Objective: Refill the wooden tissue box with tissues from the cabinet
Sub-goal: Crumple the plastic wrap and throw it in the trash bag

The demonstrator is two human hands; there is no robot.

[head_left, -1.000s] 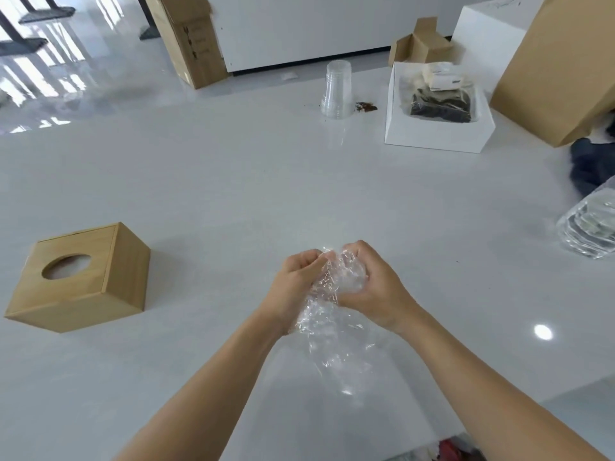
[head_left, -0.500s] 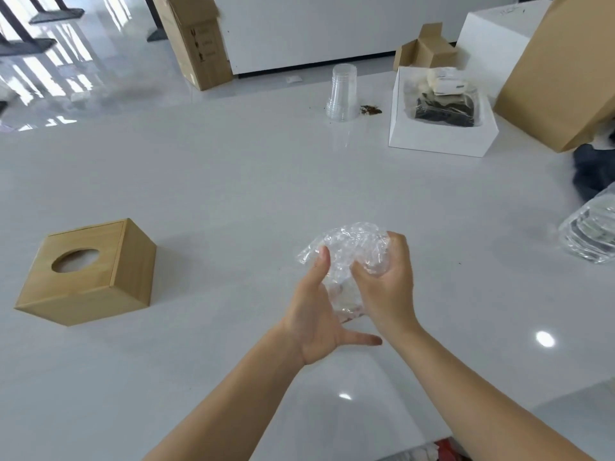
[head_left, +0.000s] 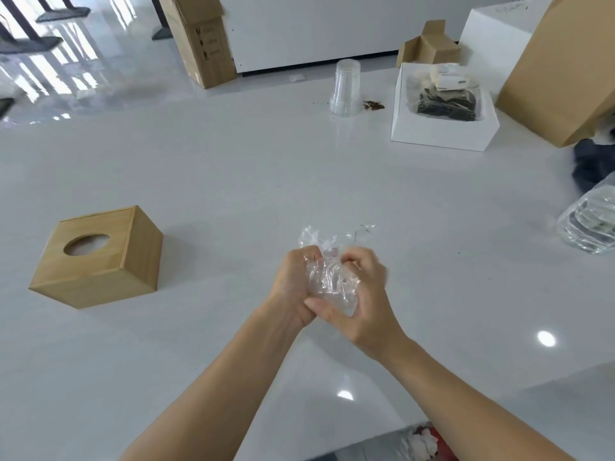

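Note:
The wooden tissue box (head_left: 96, 257) stands on the white table (head_left: 233, 181) at the left, its oval top opening showing something pale inside. At the table's middle, my left hand (head_left: 293, 287) and my right hand (head_left: 366, 294) press together around a crumpled clear plastic wrapper (head_left: 329, 277). Loose ends of the wrapper stick up above my fingers. Both hands are well to the right of the box and apart from it.
A stack of clear plastic cups (head_left: 346, 88) stands at the far middle, brown crumbs beside it. An open white box (head_left: 442, 128) with dark contents sits far right, next to a large cardboard box (head_left: 565, 71). A clear plastic bag (head_left: 592, 224) lies at the right edge.
The long hanging wrapper has been gathered into a tight wad. My left hand, open half a second ago, has closed on it against my right hand.

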